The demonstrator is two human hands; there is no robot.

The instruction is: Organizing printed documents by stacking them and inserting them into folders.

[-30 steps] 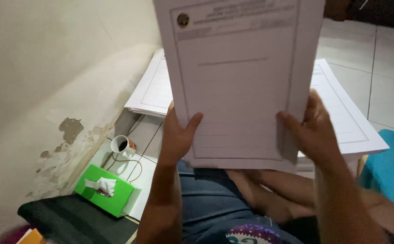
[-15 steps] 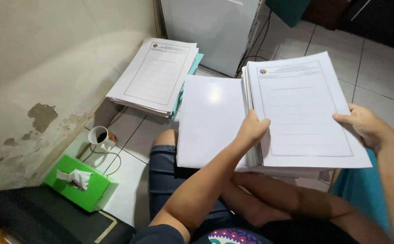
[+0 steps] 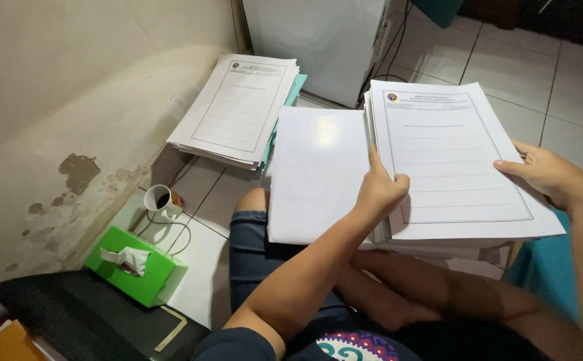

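Observation:
A thick stack of ruled printed sheets [image 3: 452,160] lies in front of me at the right. My left hand [image 3: 380,190] grips its left edge, thumb on top. My right hand [image 3: 547,175] holds the stack's right edge. Beside it on the left lies a blank white sheet pile [image 3: 315,170], resting over my knee. A second stack of printed sheets [image 3: 238,110] sits on a teal folder by the wall, apart from both hands.
A white cup [image 3: 160,200] with dark drink and a green tissue box [image 3: 134,264] stand on the tiled floor by the stained wall. A white cabinet [image 3: 318,40] is at the back. A black bag [image 3: 71,314] lies at the lower left.
The sheets I held up in front of the camera have come down onto the right stack. My head has tilted down, showing the floor and both stacks.

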